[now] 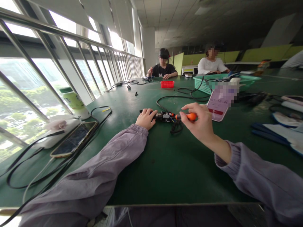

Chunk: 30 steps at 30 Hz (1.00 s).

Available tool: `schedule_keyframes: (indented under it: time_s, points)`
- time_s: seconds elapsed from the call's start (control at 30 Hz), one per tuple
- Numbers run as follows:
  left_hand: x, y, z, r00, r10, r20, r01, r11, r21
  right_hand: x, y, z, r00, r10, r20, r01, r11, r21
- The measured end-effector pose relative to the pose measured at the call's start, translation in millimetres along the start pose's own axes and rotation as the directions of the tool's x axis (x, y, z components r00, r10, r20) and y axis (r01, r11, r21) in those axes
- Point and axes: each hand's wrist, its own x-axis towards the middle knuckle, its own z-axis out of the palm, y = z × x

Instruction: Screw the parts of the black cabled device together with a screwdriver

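Observation:
My left hand (146,119) lies over the left end of a slim black device (163,116), its fingers curled down on it and pressing it to the table. The device looks opened up, with small parts and thin wires showing, and a short loop of black cord hangs beside it. In my right hand (200,123) is a screwdriver with an orange handle (191,116), pinched between thumb and fingers. Its shaft points left at the device's exposed middle; whether the tip sits in a screw I cannot tell.
Behind my right hand a phone (221,102) leans against a green basket (203,85). A red tray (167,84) stands farther back. To my left are another phone (74,140), cables and a green bottle (74,102); gloves (281,132) lie right. Two people sit across.

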Motion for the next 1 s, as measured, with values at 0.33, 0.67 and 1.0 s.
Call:
schedule_keyframes:
  time_s: [0.33,0.67,1.0]
  points:
    - [0.2,-0.3,0.0,1.0,0.009,-0.004,-0.009,1.0,0.01,0.3,-0.3,-0.4,1.0,-0.019,0.008,0.019,1.0,-0.011]
    - [0.6,-0.8,3.0,1.0,0.001,-0.007,-0.001,0.999,0.036,0.0,-2.0,-0.5,0.998,-0.051,0.023,0.051,0.999,-0.014]
    - [0.2,-1.2,2.0,1.0,0.002,0.003,-0.002,1.0,0.029,0.5,-1.9,-0.6,1.0,-0.023,0.009,0.023,1.0,0.019]
